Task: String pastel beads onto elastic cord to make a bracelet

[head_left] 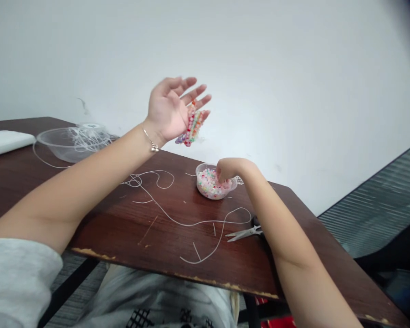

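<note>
Right hand (227, 169) with fingers buried in beads (208, 186); scissors (242, 234) with handles hidden behind the forearm (287, 232); white slab (5, 142) cut off by the edge

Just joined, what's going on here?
A person's raised left hand has a strip of multicoloured plastic beads at its fingers, while the right hand reaches into a small clear tub of pastel beads. Loose white cord lies across the dark wooden table, near a pair of scissors.
</note>
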Demonstrator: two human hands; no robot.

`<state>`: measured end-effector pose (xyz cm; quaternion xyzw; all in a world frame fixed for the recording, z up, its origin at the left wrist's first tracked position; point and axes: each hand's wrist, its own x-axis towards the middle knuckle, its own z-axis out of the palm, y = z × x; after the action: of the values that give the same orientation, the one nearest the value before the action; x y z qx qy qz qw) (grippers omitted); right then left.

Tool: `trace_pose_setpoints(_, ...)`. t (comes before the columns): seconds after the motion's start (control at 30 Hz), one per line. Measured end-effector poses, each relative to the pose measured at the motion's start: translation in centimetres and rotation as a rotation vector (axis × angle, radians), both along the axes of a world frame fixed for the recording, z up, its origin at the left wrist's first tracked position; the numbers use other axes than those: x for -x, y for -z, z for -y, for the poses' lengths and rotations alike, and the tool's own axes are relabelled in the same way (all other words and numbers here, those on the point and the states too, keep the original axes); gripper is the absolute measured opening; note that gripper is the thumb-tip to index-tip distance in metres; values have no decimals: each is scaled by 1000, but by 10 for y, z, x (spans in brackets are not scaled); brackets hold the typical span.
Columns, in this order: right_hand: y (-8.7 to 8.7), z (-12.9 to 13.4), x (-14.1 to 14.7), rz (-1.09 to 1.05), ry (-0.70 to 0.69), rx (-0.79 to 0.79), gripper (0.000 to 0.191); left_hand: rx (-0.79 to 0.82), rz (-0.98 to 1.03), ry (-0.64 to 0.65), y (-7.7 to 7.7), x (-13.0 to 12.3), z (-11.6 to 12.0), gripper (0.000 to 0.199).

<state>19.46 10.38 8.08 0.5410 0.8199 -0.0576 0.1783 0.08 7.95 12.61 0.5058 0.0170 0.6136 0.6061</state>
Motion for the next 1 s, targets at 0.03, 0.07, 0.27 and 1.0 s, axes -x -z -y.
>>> trace_pose_setpoints(0.03, 0, 0, 0, 1, -6, -3, 7, 40, -31, -22, 1, -2, -3, 25)
trace_pose_setpoints(0.07, 1, 0, 0, 3, -11, -3, 8, 78, -67, -39, 3, -4, -6, 24)
trace_pose_setpoints(0.27, -8, 1, -5, -41, -27, -81, 10, 236, -445, 40, 17, -8, -25, 21)
trace_pose_setpoints(1.0, -30, 24, -3, -683, -539, -640, 10, 282, -507, 141, 29, -21, -19, 52)
